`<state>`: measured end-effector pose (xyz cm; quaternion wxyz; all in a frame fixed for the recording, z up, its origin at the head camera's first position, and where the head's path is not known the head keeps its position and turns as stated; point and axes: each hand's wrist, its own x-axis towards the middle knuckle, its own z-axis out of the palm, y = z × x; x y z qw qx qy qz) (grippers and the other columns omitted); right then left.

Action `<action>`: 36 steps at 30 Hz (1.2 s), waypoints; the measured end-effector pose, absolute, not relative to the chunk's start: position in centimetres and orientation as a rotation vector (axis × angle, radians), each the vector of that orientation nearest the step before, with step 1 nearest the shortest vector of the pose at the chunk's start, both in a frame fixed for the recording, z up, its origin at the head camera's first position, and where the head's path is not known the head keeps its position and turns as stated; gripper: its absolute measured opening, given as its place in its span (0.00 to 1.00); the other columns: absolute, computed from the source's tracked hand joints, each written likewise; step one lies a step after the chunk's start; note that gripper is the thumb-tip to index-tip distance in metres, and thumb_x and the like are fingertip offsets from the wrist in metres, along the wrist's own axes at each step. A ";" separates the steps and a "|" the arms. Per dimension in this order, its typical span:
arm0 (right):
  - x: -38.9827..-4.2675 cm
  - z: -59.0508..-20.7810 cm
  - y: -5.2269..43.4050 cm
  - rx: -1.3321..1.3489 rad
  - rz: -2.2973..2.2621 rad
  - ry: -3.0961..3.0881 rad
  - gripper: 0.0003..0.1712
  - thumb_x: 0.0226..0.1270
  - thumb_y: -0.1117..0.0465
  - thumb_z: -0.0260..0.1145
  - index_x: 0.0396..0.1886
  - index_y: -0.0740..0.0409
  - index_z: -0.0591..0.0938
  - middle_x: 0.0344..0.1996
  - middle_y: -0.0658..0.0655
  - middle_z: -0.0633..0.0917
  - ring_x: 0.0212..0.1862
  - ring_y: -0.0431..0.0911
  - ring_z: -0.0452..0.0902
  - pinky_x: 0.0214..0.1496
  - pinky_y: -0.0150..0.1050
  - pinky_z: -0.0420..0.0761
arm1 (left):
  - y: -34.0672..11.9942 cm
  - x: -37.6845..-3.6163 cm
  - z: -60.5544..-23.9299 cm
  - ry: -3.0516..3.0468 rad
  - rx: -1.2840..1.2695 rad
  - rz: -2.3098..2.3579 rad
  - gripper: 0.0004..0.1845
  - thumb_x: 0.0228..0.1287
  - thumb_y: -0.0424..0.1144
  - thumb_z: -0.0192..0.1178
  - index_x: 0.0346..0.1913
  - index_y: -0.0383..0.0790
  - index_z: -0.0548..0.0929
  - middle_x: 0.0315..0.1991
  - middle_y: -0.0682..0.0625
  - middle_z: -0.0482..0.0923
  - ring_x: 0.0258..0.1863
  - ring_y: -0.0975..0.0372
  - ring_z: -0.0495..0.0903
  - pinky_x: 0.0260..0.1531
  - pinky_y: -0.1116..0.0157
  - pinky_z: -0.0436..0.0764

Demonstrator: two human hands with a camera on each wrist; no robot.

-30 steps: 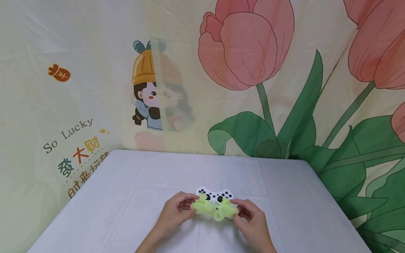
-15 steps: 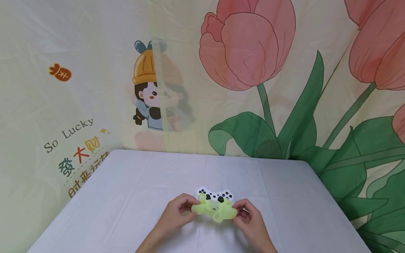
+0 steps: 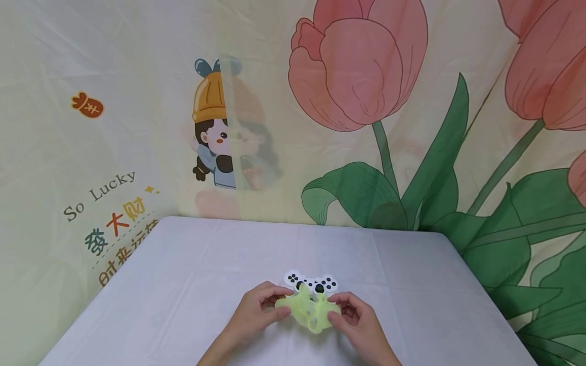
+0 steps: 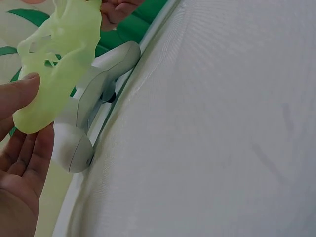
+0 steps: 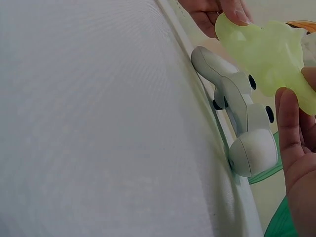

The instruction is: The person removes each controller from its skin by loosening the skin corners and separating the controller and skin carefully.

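Observation:
A soft, translucent yellow-green controller cover (image 3: 299, 307) is held up between both hands. My left hand (image 3: 257, 308) pinches its left end with thumb and fingers; my right hand (image 3: 359, 321) pinches the other end. In the left wrist view the cover (image 4: 69, 64) looks bent, with holes through it. Just beyond it, a white game controller (image 3: 311, 280) with black buttons and sticks lies on the table, its near part hidden behind the cover. The right wrist view shows the controller (image 5: 237, 108) from the side, apart from both hands.
A white cloth covers the table (image 3: 206, 259). Behind it hangs a printed curtain (image 3: 270, 203) with tulips, a cartoon figure and lettering.
The cover has come slightly nearer the body and is folded and tilted more between the hands. My right thumb now presses on its front. The controller has stayed in place.

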<state>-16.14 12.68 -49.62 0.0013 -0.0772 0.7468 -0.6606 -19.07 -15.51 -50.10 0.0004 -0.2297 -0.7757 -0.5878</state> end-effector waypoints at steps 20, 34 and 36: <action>-16.2 -50.0 13.0 -0.384 -2.167 2.384 0.18 0.67 0.70 0.74 0.56 0.61 0.87 0.47 0.61 0.83 0.46 0.42 0.84 0.48 0.34 0.88 | -15.6 -19.4 -50.3 -2.461 -0.628 -1.764 0.20 0.66 0.42 0.75 0.60 0.47 0.86 0.53 0.48 0.80 0.48 0.61 0.83 0.53 0.68 0.84; -16.1 -49.8 13.1 -0.333 -2.129 2.307 0.17 0.68 0.69 0.74 0.54 0.68 0.84 0.49 0.65 0.85 0.45 0.42 0.84 0.48 0.32 0.86 | -15.6 -19.4 -50.5 -2.384 -0.702 -1.776 0.21 0.69 0.40 0.73 0.62 0.44 0.82 0.51 0.50 0.85 0.48 0.61 0.83 0.53 0.66 0.84; -16.1 -49.8 13.1 -0.339 -2.132 2.301 0.17 0.69 0.69 0.73 0.55 0.68 0.84 0.49 0.65 0.85 0.45 0.42 0.83 0.48 0.32 0.86 | -15.6 -19.4 -50.5 -2.375 -0.720 -1.773 0.22 0.69 0.40 0.73 0.63 0.44 0.82 0.52 0.49 0.85 0.49 0.61 0.84 0.53 0.66 0.84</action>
